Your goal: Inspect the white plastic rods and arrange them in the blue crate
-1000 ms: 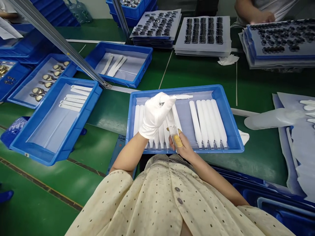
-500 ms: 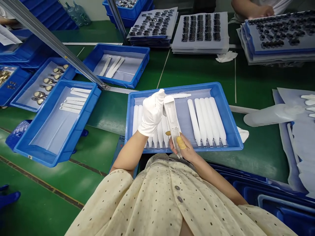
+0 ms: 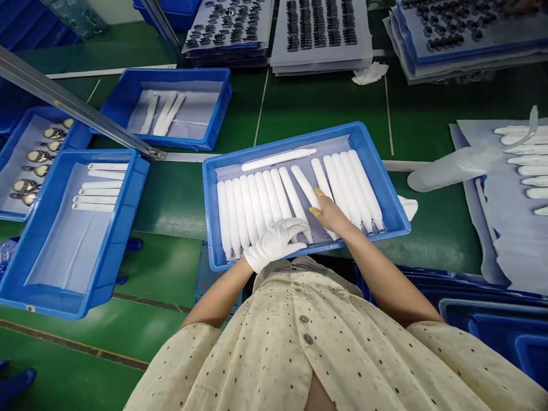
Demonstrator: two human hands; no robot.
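Observation:
A blue tray (image 3: 377, 181) lies in front of me with several long white plastic sticks (image 3: 257, 208) in a row, plus one stick (image 3: 278, 159) laid crosswise at its far side. My left hand (image 3: 276, 242), in a white glove, rests with fingers spread on the near ends of the middle sticks. My bare right hand (image 3: 331, 214), with yellow nails, lies on a slanted white stick (image 3: 306, 188) in the row, fingers on top of it. Neither hand lifts anything.
Left of me stand a blue bin (image 3: 64, 268) with several flat white strips, another bin (image 3: 171, 108) with strips, and a tray of metal spoons (image 3: 32, 157). Sheets of small black parts (image 3: 321, 28) are stacked at the back. More white sticks (image 3: 524, 165) lie at right. A metal bar (image 3: 81, 111) slants across.
The stick I was holding up in both hands has been set down into the row. Both hands have dropped onto the tray. The view has tilted downward.

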